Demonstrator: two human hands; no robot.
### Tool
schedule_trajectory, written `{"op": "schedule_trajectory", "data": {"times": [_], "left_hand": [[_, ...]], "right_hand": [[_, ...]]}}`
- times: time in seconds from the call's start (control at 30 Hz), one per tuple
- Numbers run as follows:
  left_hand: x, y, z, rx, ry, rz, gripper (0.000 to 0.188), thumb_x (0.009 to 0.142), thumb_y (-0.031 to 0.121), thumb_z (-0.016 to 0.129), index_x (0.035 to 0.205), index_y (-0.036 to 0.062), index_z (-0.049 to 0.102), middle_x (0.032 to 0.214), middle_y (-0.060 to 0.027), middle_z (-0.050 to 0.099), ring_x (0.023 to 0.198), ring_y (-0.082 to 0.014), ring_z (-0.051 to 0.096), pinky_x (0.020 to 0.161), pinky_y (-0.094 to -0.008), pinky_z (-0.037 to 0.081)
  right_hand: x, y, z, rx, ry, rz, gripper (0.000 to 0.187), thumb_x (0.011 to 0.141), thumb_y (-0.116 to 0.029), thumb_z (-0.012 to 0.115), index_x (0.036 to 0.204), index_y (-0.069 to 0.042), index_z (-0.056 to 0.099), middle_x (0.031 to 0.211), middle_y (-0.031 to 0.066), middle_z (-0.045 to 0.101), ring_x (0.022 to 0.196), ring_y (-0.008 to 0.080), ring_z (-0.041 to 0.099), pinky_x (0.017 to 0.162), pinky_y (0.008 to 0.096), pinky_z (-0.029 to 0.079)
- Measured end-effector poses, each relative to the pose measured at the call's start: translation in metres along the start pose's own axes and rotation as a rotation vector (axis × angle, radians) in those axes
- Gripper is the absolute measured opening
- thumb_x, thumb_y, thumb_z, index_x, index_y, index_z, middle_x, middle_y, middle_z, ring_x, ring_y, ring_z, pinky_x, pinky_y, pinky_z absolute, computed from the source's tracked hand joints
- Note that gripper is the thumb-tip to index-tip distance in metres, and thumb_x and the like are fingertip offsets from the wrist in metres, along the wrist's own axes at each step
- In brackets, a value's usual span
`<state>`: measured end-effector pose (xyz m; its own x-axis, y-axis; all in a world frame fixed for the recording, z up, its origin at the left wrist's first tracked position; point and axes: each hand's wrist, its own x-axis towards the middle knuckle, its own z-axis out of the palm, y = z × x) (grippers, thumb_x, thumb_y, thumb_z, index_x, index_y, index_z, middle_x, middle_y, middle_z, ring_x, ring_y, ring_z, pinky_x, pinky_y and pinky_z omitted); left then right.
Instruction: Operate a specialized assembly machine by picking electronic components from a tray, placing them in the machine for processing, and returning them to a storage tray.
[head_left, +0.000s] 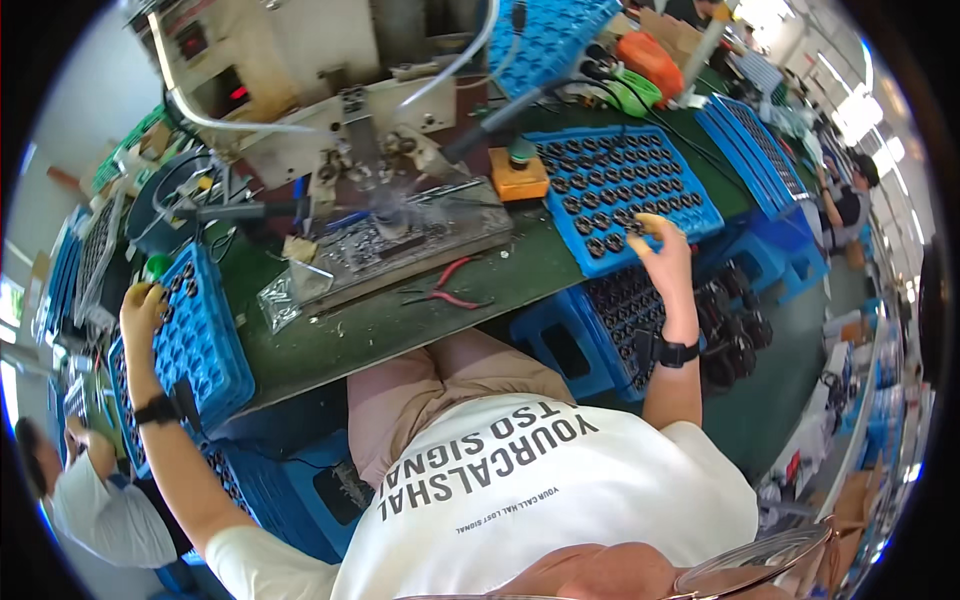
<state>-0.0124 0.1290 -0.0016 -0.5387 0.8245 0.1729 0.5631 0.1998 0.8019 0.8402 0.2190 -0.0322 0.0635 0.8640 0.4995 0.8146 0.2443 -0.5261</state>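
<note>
At one bench (540, 262), left hand (143, 310) at one blue tray (222, 352), right hand (664, 258) at another tray (600, 266), both grips unclear.

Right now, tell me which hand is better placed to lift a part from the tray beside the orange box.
Right, most likely: the right hand is at this blue tray, close to its dark parts. The left hand is across the table, at another tray.

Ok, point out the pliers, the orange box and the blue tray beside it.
Pliers (447, 297), head view: red handle near the pivot.
Orange box (511, 183), head view: front side.
Blue tray (604, 266), head view: front rim.
</note>
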Motion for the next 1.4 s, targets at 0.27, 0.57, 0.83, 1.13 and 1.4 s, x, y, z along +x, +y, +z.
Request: {"op": "schedule_trajectory", "data": {"times": [0.27, 0.57, 0.83, 1.13, 1.4], "left_hand": [[-0.142, 0.095, 0.069, -0.275, 0.013, 0.051, 0.043, 0.091, 0.012, 0.065, 0.133, 0.0055, 0.057, 0.111, -0.0064, 0.065, 0.089, -0.0109, 0.064, 0.072, -0.0219, 0.05], [-0.164, 0.095, 0.125, -0.358, 0.084, 0.031, 0.044, 0.087, 0.002, 0.068, 0.13, 0.0054, 0.059, 0.107, -0.0035, 0.064, 0.088, -0.0075, 0.061, 0.071, -0.0197, 0.046], [-0.173, 0.105, 0.128, -0.387, 0.179, 0.032, 0.038, 0.085, 0.008, 0.074, 0.121, 0.0011, 0.065, 0.102, -0.0063, 0.069, 0.086, -0.0108, 0.065, 0.071, -0.0227, 0.05], [-0.182, 0.104, 0.126, -0.558, 0.177, 0.029, 0.042, 0.084, 0.003, 0.074, 0.124, -0.0009, 0.062, 0.101, -0.0071, 0.067, 0.083, -0.0128, 0.065, 0.073, -0.0226, 0.051], [-0.182, 0.105, 0.123, -0.56, 0.16, 0.012, 0.038, 0.084, 0.003, 0.075, 0.12, -0.0004, 0.064, 0.101, -0.005, 0.067, 0.085, -0.0102, 0.062, 0.073, -0.0214, 0.048]], "right_hand": [[-0.002, 0.006, 0.007, -0.26, 0.021, 0.074, 0.029, 0.084, -0.021, 0.071, 0.113, -0.014, 0.07, 0.11, 0.0129, 0.066, 0.104, 0.0363, 0.06, 0.087, 0.0458, 0.047], [-0.003, 0.022, 0.017, -0.184, -0.064, 0.143, 0.023, 0.084, -0.025, 0.072, 0.106, -0.018, 0.071, 0.107, 0.0089, 0.068, 0.102, 0.0341, 0.061, 0.087, 0.0467, 0.047], [-0.006, -0.067, 0.038, -0.053, 0.381, -0.248, 0.014, 0.087, -0.005, 0.067, 0.101, -0.007, 0.069, 0.101, 0.0094, 0.068, 0.097, 0.0286, 0.062, 0.088, 0.0384, 0.045], [-0.031, -0.148, 0.125, 0.163, 0.083, -0.558, 0.035, 0.084, -0.008, 0.069, 0.118, -0.01, 0.063, 0.118, 0.0115, 0.059, 0.111, 0.0323, 0.052, 0.097, 0.0428, 0.038], [-0.031, -0.143, 0.126, 0.184, 0.036, -0.504, 0.037, 0.087, -0.011, 0.067, 0.123, -0.005, 0.06, 0.122, 0.0136, 0.057, 0.114, 0.0325, 0.051, 0.101, 0.0415, 0.036]]}}
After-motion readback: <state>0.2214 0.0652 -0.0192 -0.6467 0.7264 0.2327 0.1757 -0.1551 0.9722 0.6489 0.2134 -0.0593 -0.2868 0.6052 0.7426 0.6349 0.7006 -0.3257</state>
